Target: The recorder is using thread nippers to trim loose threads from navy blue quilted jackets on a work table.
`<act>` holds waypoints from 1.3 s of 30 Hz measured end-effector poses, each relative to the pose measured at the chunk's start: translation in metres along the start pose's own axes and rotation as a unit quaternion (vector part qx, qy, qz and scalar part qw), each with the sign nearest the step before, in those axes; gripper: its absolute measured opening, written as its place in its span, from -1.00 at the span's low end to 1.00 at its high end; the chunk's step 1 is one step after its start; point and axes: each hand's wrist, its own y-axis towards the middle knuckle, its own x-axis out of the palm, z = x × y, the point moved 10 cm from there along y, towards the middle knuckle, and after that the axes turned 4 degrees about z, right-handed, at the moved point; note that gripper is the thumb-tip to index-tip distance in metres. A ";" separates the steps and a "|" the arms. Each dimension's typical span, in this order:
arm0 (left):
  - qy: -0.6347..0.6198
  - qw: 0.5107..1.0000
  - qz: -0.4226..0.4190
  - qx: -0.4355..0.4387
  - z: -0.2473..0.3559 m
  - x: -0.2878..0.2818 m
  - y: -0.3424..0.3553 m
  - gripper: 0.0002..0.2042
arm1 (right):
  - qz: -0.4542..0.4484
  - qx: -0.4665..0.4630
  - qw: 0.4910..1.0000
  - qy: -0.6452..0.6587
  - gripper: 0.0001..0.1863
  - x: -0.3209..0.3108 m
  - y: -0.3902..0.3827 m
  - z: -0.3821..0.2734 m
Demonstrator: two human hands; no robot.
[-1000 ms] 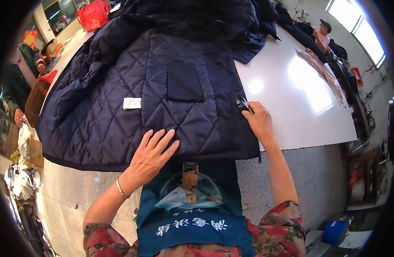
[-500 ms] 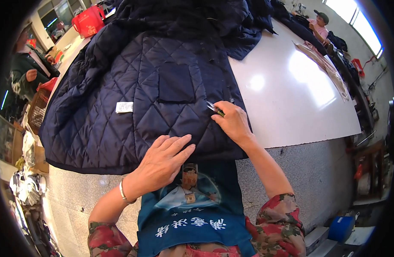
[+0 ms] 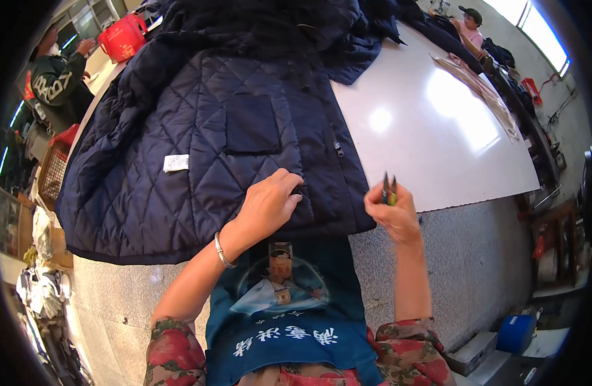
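A dark navy quilted jacket point(image 3: 160, 128) lies spread over the table with its lining up. Its lining carries a square dark pocket point(image 3: 252, 125) and a small white care label point(image 3: 176, 163). Along the right-hand edge a zipper pull point(image 3: 338, 150) shows. My left hand point(image 3: 270, 204) is closed at the jacket's lower front, its fingertips pinching a bit of the fabric. Just right of the jacket's edge, my right hand point(image 3: 394, 211) grips a pair of small thread snips point(image 3: 390, 188), whose two pointed blades stick up apart from each other.
The white tabletop point(image 3: 424, 148) extends to the right, with light-coloured fabric point(image 3: 476, 90) at its far side. A red bag point(image 3: 123, 37) stands at the back left. One person point(image 3: 57, 77) is at the left, another point(image 3: 469, 32) at the far right. A brown basket point(image 3: 53, 168) sits beside the table.
My right hand with the snips has moved right and down, off the jacket. My left hand has gone up and right and closed on the fabric. The person at the left has raised a hand.
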 end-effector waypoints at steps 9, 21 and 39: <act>0.002 0.995 -0.102 -0.022 -0.011 0.039 0.038 -0.81 | 0.187 -0.003 0.946 -0.266 -0.75 -0.099 -0.069 0.001; -0.350 0.921 -0.024 -0.171 -0.065 0.046 0.033 -0.89 | 0.090 -0.115 0.881 -0.450 -0.69 0.016 -0.015 -0.030; -0.454 0.873 0.006 -0.178 -0.068 0.041 0.032 -0.85 | 0.025 -0.195 0.844 -0.500 -0.74 0.076 0.031 -0.015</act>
